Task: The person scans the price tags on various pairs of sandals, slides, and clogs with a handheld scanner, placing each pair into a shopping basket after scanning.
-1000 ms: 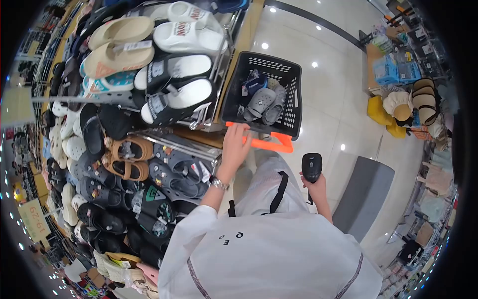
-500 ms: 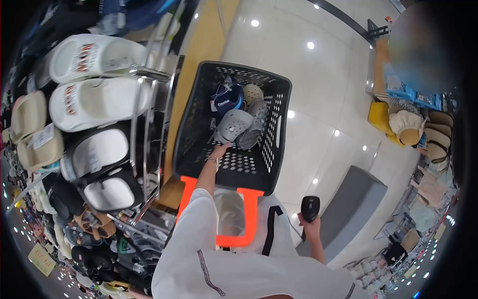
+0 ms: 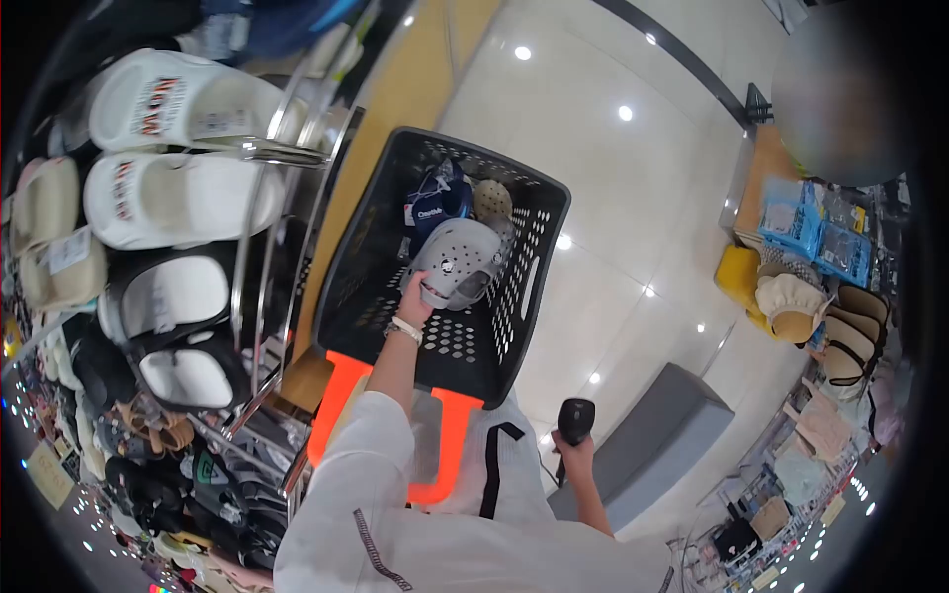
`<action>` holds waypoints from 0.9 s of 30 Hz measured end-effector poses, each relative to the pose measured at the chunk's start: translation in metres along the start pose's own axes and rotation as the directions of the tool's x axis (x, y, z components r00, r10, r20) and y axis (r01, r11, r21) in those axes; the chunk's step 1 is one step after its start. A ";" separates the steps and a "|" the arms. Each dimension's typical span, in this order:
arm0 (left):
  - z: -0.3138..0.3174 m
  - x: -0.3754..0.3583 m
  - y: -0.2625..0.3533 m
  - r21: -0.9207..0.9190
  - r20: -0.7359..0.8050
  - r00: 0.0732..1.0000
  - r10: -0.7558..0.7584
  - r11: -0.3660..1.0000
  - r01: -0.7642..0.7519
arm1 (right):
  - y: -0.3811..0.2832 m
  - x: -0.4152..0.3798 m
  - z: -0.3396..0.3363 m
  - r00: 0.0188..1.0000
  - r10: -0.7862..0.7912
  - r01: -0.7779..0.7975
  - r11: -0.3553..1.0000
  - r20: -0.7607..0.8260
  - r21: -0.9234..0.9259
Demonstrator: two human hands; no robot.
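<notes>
A grey clog [image 3: 457, 262] with round holes in its top is lifted off the floor of a black basket [image 3: 371, 267], held at its heel end by the left hand [image 3: 415, 299], whose grip is closed on the shoe's rim; the toe points away from the person and the shoe tilts slightly. Just behind it in the far part of the basket lie a dark blue bag [image 3: 435, 203] with a white label and a beige clog [image 3: 491, 201], both close to the grey one. The basket has perforated walls and an orange handle [image 3: 435, 450] at the near end, just in front of the person's white top. The right hand [image 3: 576, 457] is well apart from the basket, low on the right, its grip closed around a black barcode scanner [image 3: 574, 420] held upright. To the left of the basket stands a metal rack [image 3: 259, 259] hung with white sandals [image 3: 173, 198] and black ones below. The floor [image 3: 613, 198] is glossy pale tile with ceiling lights mirrored in it. A grey mat [image 3: 657, 445] lies to the right, and further right are shelves with hats [image 3: 791, 306] and other goods.
</notes>
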State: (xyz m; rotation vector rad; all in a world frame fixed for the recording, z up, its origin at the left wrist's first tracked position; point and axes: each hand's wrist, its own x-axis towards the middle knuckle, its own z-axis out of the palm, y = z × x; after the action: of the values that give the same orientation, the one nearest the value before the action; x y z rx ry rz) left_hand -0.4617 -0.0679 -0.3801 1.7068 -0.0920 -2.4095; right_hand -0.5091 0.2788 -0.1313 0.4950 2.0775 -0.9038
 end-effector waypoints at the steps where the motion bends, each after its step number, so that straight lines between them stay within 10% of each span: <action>1: 0.016 -0.018 0.002 -0.002 0.006 1.000 0.021 1.000 -0.021 | -0.008 0.003 0.003 1.000 -0.025 0.025 0.999 -0.001 0.031; 5: 0.067 -0.104 0.010 -0.228 -0.009 0.994 0.107 0.968 -0.106 | -0.046 -0.001 0.008 0.986 -0.162 0.153 0.975 0.042 0.162; 15: 0.091 -0.358 0.053 0.140 0.390 0.914 0.106 0.975 -0.173 | -0.125 -0.045 0.022 0.869 -0.475 0.452 0.876 0.141 0.167; 27: -0.082 -0.626 0.135 -0.543 0.481 0.599 0.640 0.754 -0.369 | -0.203 -0.226 0.105 0.648 -0.727 0.643 0.682 0.227 0.348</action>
State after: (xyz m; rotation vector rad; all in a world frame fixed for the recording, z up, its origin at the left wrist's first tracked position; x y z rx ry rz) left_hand -0.1682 -0.0779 0.1943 0.4932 -0.1616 -2.2150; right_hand -0.4418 0.0570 0.0915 -0.3949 1.8183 -1.5721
